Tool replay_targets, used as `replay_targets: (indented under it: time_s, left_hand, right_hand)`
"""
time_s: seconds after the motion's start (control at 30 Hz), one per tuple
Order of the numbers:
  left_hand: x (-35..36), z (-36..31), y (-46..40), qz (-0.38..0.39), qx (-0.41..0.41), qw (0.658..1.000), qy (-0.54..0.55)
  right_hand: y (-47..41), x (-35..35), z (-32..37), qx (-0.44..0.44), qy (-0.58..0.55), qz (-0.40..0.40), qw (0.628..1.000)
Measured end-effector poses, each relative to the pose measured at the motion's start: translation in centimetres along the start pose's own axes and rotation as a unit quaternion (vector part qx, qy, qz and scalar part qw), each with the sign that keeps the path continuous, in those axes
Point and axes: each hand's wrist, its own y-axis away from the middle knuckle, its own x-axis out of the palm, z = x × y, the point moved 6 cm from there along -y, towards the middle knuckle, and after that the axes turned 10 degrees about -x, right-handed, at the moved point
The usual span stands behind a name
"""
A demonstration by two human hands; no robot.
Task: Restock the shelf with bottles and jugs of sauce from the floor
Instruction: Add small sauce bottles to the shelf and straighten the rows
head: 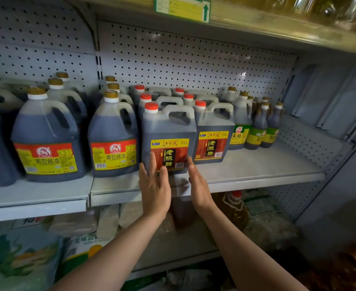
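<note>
A dark vinegar jug (168, 131) with a red cap and a yellow-and-red label stands at the front of the grey shelf (246, 171). My left hand (154, 185) has straight fingers touching the lower left of its label. My right hand (198, 183) is flat and upright at the jug's lower right corner, fingertips against it. A second matching jug (213, 133) stands just to the right, with more red-capped jugs behind. Soy sauce jugs (114, 141) with gold caps stand to the left.
Smaller green-labelled bottles (256, 127) stand at the right of the row, with bare shelf beyond them. Above is another shelf with a price tag (183, 8). The shelf below holds bagged goods (22, 255) and an oil bottle (234, 208).
</note>
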Motion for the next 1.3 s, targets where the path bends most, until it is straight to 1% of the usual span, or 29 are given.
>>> replay_targets:
  time_s: [0.13,0.27,0.37,0.4,0.47,0.53,0.57,0.67,0.8,0.93,1.1,1.3]
  left_hand:
    - [0.7,0.6,-0.1,-0.024,-0.008,1.0,-0.003]
    - [1.3,-0.1,-0.1,-0.051,-0.022,0.998,-0.015]
    - [1.9,-0.5,0.4,-0.069,-0.038,0.995,-0.057]
    - [1.9,-0.5,0.6,-0.085,-0.026,0.993,-0.078]
    - [1.3,-1.1,1.2,-0.128,0.058,0.984,-0.105]
    - [1.4,-1.2,1.5,-0.138,0.141,0.974,-0.115]
    - [1.6,-1.1,1.4,-0.134,0.156,0.972,-0.117]
    - [1.7,-0.4,0.8,-0.144,0.139,0.972,-0.125]
    - [2.0,0.4,0.7,-0.161,0.156,0.963,-0.149]
    - [2.3,0.0,0.4,-0.175,0.156,0.961,-0.145]
    - [2.2,-0.6,-0.1,-0.181,0.145,0.965,-0.12]
    - [2.2,0.0,-0.5,-0.182,0.123,0.971,-0.093]
  right_hand:
    - [0.6,0.4,-0.9,-0.014,0.044,0.027,0.999]
    - [0.3,0.7,-1.8,-0.024,0.045,0.048,0.998]
    - [0.1,0.0,-1.8,-0.037,0.072,0.048,0.996]
    - [0.0,-0.4,-1.5,-0.057,0.1,0.037,0.993]
    - [-0.3,-1.3,-0.5,-0.13,0.159,0.005,0.979]
    - [-0.6,-1.4,0.1,-0.205,0.2,-0.004,0.958]
    - [-0.9,-1.2,0.0,-0.22,0.214,0.003,0.952]
    - [-1.1,-0.9,-1.4,-0.216,0.225,0.02,0.95]
    - [-0.8,-0.8,-2.4,-0.235,0.224,0.03,0.945]
    - [-1.3,-0.5,-1.7,-0.231,0.22,-0.001,0.948]
    - [-2.1,0.0,-1.5,-0.234,0.248,-0.006,0.94]
    - [-1.9,0.3,-1.6,-0.223,0.251,0.007,0.942]
